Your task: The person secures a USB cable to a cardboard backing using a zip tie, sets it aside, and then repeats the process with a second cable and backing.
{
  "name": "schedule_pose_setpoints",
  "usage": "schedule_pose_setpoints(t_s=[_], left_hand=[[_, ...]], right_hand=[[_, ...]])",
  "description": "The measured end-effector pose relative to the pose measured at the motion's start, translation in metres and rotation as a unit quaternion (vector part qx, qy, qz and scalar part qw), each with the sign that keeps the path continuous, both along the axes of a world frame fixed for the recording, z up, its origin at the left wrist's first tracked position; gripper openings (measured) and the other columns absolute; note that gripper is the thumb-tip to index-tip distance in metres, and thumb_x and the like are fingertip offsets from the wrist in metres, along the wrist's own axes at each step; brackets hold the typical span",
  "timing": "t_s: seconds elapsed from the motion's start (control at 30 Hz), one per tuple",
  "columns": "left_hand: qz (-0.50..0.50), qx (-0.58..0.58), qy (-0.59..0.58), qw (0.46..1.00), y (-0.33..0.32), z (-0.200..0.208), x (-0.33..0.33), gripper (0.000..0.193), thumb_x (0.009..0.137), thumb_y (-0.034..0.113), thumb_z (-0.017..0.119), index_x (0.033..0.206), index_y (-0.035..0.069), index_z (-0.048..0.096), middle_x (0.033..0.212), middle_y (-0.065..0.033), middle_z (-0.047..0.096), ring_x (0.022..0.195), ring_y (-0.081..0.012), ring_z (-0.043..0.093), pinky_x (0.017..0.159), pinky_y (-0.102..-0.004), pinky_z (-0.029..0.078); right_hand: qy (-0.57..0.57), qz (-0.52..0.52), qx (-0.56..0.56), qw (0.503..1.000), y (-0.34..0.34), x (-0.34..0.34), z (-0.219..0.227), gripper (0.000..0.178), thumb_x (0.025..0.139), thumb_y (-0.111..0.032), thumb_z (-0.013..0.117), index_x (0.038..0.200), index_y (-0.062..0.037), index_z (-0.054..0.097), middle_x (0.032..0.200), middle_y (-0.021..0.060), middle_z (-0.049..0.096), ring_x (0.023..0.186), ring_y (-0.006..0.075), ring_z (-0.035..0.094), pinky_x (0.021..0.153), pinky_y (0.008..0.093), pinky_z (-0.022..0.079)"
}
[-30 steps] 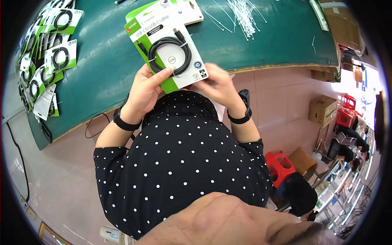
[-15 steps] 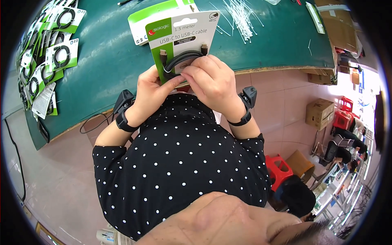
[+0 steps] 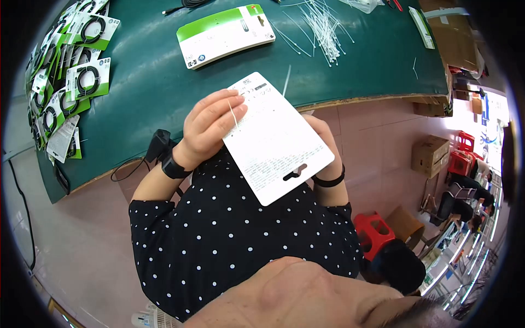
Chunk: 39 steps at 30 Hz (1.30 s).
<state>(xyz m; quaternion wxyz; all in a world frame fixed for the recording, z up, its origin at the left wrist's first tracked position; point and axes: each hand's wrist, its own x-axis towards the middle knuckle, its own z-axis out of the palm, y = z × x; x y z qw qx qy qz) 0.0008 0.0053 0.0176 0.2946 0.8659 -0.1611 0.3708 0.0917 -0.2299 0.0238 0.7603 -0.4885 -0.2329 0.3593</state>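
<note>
The left hand (image 3: 210, 121) is closed over the left edge of a white card (image 3: 279, 147), gripping it with the fingers bent across its near face; the thumb is hidden from view; the right hand (image 3: 327, 133) is at the card's right edge, largely behind it; its fingers are concealed, so whether it grips or merely supports cannot be told.

The white card is in front of the person's torso, near the front edge of the green table (image 3: 377, 71); it is tilted, with its printed face toward the camera and its hanging slot (image 3: 295, 173) at the end nearest the body; one thin tie end (image 3: 233, 116) stands up from that face, just beside the left fingertips; a second tie end (image 3: 287, 81) projects past the card's upper right edge; a black band (image 3: 174, 165) is on the left wrist; another dark band (image 3: 331, 178) is on the right wrist.

On the table, beyond the hands, lies a stack of green-and-white cards (image 3: 227, 41); to its right is a loose bundle of white cable ties (image 3: 326, 35); a heap of packaged cables (image 3: 87, 81) covers the left end, black coils on green-and-white backing; a black cable (image 3: 191, 3) lies at the far side, partly cut off by the frame.
</note>
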Motion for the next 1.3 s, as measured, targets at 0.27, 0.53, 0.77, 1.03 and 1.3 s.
schedule_pose_setpoints(t_s=[0.27,0.53,0.77,1.03,1.3], left_hand=[[-0.039,0.066,-0.012,0.997,0.004,-0.004,-0.005,0.030,0.073,0.008,0.074,0.101,-0.001,0.067,0.106,-0.0160,0.066,0.100,-0.0311,0.064,0.089,-0.0413,0.055],[-0.035,0.040,0.001,0.999,0.002,-0.004,-0.009,0.030,0.072,0.008,0.073,0.101,0.001,0.068,0.106,-0.0165,0.066,0.100,-0.0303,0.064,0.089,-0.0406,0.055],[-0.032,-0.019,0.033,0.999,-0.003,-0.007,-0.005,0.032,0.071,0.008,0.074,0.101,0.001,0.067,0.104,-0.0162,0.067,0.092,-0.0315,0.067,0.083,-0.0379,0.055],[0.010,-0.578,0.326,0.749,-0.010,-0.021,-0.001,0.023,0.086,0.007,0.069,0.107,0.001,0.064,0.106,-0.0103,0.068,0.090,-0.0209,0.068,0.079,-0.0336,0.056],[0.012,-0.731,0.466,0.498,-0.010,-0.013,0.004,0.026,0.091,0.019,0.067,0.112,0.004,0.060,0.106,-0.0073,0.067,0.094,-0.0163,0.068,0.083,-0.0311,0.057]], right_hand=[[0.088,0.156,-0.140,0.974,0.017,0.000,-0.006,0.041,0.085,-0.013,0.072,0.121,0.0041,0.060,0.114,0.0098,0.067,0.102,0.0128,0.062,0.086,0.0283,0.050],[-0.019,0.173,-0.081,0.981,0.015,-0.005,-0.008,0.042,0.085,-0.016,0.073,0.120,0.0030,0.060,0.116,0.0106,0.066,0.102,0.0145,0.063,0.087,0.0292,0.050],[-0.054,0.083,-0.032,0.995,0.017,-0.007,-0.009,0.031,0.086,-0.011,0.071,0.112,0.0053,0.063,0.118,0.0127,0.063,0.093,0.0150,0.066,0.079,0.0281,0.053],[-0.066,0.073,-0.102,0.990,0.037,0.028,0.005,0.008,0.082,0.004,0.069,0.090,0.0048,0.068,0.087,0.0067,0.063,0.073,0.0084,0.063,0.056,0.0178,0.048],[-0.265,-0.097,-0.067,0.957,0.055,0.016,-0.020,0.012,0.077,0.007,0.074,0.087,0.0026,0.070,0.082,0.0057,0.064,0.064,0.0052,0.056,0.053,0.0161,0.042]])
